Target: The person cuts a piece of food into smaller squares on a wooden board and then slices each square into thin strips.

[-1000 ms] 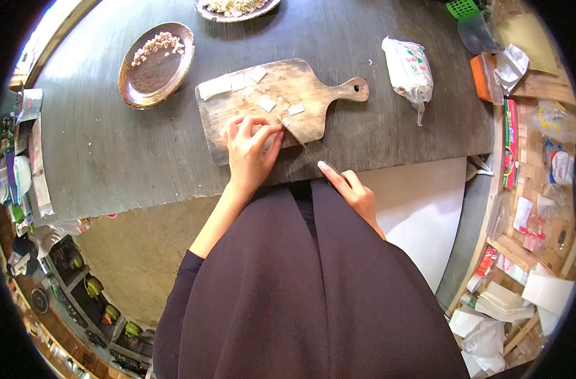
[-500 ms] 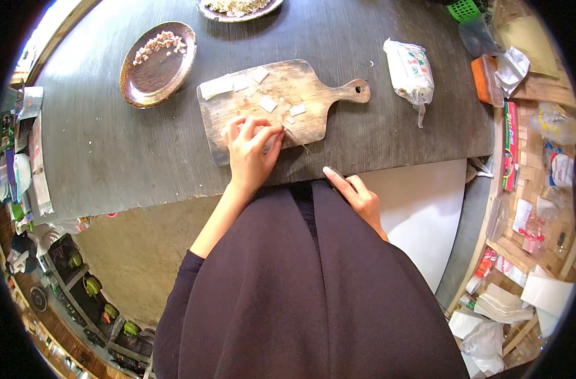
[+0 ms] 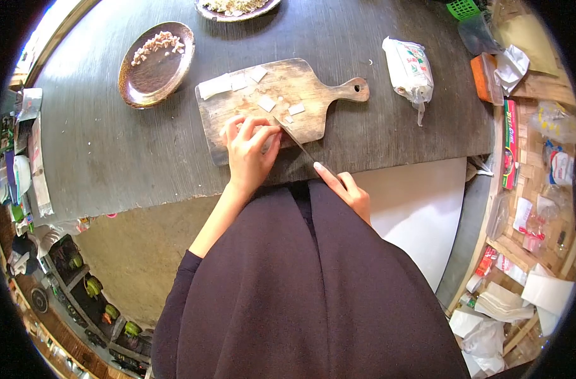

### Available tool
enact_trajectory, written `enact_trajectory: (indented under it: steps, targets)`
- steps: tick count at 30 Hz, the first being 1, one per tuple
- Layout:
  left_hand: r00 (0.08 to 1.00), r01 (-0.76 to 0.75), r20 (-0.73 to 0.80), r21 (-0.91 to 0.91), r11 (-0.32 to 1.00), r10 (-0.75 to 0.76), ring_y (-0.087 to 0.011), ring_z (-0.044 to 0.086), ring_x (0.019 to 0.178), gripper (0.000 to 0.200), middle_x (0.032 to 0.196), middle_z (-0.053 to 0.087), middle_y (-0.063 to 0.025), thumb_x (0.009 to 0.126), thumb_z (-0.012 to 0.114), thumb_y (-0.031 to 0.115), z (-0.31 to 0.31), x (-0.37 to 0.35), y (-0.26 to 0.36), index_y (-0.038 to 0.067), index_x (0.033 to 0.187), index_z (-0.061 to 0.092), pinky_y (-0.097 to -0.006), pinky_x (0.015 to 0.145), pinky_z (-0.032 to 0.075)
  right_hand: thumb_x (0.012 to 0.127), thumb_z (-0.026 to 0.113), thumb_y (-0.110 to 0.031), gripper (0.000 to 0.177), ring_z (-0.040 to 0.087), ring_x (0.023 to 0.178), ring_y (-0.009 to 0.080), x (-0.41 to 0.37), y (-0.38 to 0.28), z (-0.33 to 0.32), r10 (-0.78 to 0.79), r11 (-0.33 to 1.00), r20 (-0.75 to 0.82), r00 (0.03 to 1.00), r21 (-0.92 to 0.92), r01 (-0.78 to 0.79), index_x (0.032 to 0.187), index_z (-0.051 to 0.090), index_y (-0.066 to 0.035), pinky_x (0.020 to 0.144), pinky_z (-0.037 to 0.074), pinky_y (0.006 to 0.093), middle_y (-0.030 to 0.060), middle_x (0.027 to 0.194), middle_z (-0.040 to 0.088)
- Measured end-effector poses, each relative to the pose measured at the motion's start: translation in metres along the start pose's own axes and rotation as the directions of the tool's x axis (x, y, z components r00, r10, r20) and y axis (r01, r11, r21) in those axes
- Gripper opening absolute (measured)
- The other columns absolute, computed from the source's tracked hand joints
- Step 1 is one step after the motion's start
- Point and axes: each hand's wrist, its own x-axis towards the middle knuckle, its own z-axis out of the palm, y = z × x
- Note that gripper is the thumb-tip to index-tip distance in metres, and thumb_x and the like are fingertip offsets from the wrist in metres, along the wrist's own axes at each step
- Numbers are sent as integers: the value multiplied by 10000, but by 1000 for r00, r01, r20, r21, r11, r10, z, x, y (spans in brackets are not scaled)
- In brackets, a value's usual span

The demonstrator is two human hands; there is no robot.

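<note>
A wooden cutting board (image 3: pixel 307 95) with a handle lies on the dark table, bearing several flat white pieces (image 3: pixel 266 103) and a longer white strip (image 3: pixel 214 86). My left hand (image 3: pixel 249 148) rests on the board's near edge, fingers curled and pressed on a small pale piece mostly hidden beneath them. In my right hand (image 3: pixel 344 188) is a knife (image 3: pixel 298 143), index finger stretched along it; its blade reaches over the board's near edge, the tip beside my left fingertips. The knife's handle is hidden in my hand.
A brown oval plate (image 3: pixel 150 82) with small pinkish cubes stands at the back left. Behind the board is another plate (image 3: pixel 237 16) of pale chopped food. A white plastic package (image 3: pixel 408 71) lies right of the board. The dark table (image 3: pixel 136 170) ends just before my body.
My right hand has moved a little left and forward with the knife, whose blade now reaches further over the board. My left hand has hardly moved.
</note>
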Motion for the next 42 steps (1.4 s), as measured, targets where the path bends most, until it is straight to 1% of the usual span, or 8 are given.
enact_trajectory:
  steps: [5, 8, 14, 36, 38, 39, 41, 42]
  targets:
    - [1000, 16, 3, -13, 1000, -16, -329, 526, 1139, 187, 1054, 666, 4, 776, 816, 135, 0, -1, -1, 174, 952, 766, -473, 1001, 370, 843, 684, -87, 638, 634, 600, 212, 6, -6, -4, 16, 996, -46, 999, 90, -11, 1433, 641, -328, 576, 547, 365, 39, 855, 540]
    - [1000, 2, -8, 8, 1000, -1, -327, 526, 1139, 185, 1055, 666, 7, 776, 817, 136, 1, -1, -1, 171, 951, 767, -470, 1002, 369, 839, 694, -83, 635, 641, 610, 205, -2, 5, -2, -45, 998, -11, 999, 43, 45, 1424, 648, -326, 581, 552, 365, 34, 856, 545]
    - [1000, 2, -1, 15, 1000, -2, -328, 526, 1139, 186, 1058, 668, 9, 778, 815, 135, -1, 1, 1, 170, 955, 765, -465, 1005, 367, 841, 702, -88, 631, 650, 622, 203, -6, 7, -5, -24, 1000, 7, 1000, 13, 23, 1422, 650, -329, 585, 557, 360, 31, 857, 551]
    - [1000, 8, -22, 14, 1000, -7, -319, 525, 1101, 165, 1033, 678, 13, 790, 819, 128, -2, 2, 4, 169, 939, 762, -446, 977, 385, 830, 706, -65, 634, 653, 631, 196, -4, 5, -11, -14, 997, -17, 1000, 79, 15, 1411, 660, -316, 588, 557, 352, 33, 856, 566]
    - [1000, 6, -26, 19, 1000, -6, -317, 525, 1100, 158, 1029, 680, 18, 792, 819, 131, -2, 2, 4, 169, 934, 762, -442, 969, 389, 824, 676, -67, 570, 604, 674, 217, -3, 3, -16, -33, 996, 53, 998, 88, 28, 1389, 664, -144, 623, 536, 340, 79, 833, 556]
    - [1000, 7, -27, 19, 1000, -7, -317, 525, 1100, 158, 1029, 680, 18, 792, 819, 131, -2, 2, 3, 169, 934, 762, -442, 969, 389, 824, 676, -67, 570, 604, 674, 217, -3, 5, -14, -34, 996, 53, 998, 88, 29, 1389, 664, -144, 623, 536, 340, 79, 833, 556]
    - [1000, 16, -21, 18, 1000, -16, -316, 525, 1098, 155, 1024, 680, 23, 793, 819, 135, -2, 1, 4, 173, 933, 764, -443, 973, 385, 833, 699, -83, 620, 651, 625, 209, -1, 8, -7, -41, 999, 4, 999, 30, 41, 1407, 662, -315, 578, 551, 359, 33, 848, 552]
    - [1000, 16, -21, 18, 1000, -15, -316, 525, 1098, 155, 1024, 680, 23, 793, 819, 135, -3, 1, 4, 173, 933, 764, -443, 973, 385, 833, 699, -83, 620, 651, 625, 209, 2, 7, -6, -41, 999, 4, 999, 30, 41, 1407, 662, -315, 578, 551, 359, 33, 848, 552]
